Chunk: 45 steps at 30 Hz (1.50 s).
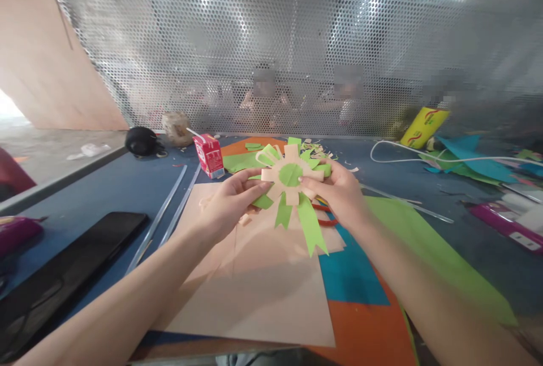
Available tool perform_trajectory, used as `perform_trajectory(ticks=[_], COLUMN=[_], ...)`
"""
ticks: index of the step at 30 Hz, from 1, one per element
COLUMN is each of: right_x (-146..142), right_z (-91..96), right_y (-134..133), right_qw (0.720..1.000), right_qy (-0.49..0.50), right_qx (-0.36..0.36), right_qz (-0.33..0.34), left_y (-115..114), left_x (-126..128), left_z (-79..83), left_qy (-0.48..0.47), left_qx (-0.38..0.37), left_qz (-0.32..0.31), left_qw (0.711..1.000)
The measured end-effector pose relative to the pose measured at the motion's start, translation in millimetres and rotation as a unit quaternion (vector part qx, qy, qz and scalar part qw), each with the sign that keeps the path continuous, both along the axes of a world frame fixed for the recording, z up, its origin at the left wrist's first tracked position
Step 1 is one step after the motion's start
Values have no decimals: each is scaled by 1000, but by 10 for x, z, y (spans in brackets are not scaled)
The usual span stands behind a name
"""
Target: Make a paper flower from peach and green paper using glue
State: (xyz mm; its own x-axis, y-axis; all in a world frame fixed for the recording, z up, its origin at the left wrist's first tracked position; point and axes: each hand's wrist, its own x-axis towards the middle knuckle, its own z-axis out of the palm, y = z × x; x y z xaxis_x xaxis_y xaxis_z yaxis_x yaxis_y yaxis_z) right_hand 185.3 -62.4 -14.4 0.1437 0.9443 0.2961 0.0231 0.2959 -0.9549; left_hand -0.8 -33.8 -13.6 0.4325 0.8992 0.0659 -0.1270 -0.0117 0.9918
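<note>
I hold a paper flower (pixel 291 176) above the table, made of pale peach petals, a green round centre and long green strips that hang down. My left hand (pixel 227 203) pinches its left edge, fingers closed on the paper. My right hand (pixel 339 190) grips its right side, thumb on the front near the centre. Beneath it lies a large peach sheet (pixel 254 292) on the blue table (pixel 110 185).
A red drink carton with a straw (pixel 209 154) stands behind the flower. A black phone (pixel 63 275) lies at left, clear plastic strips (pixel 169 207) beside it. Green (pixel 424 247), teal (pixel 352 275) and orange (pixel 365 332) sheets lie at right. A perforated metal screen (pixel 271 49) closes the back, people behind it.
</note>
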Motion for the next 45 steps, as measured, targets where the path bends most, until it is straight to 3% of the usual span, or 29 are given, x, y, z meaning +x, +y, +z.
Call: perform_trajectory(ticks=[45], right_x=[14], right_z=[-49], right_y=[10], right_qw=[998], right_qy=[-52], right_qx=[-3], right_qz=[-25], left_y=[-10], left_x=[-24], left_z=[15], left_qy=[25], left_qx=[17], left_qz=[-20], left_qw=[999])
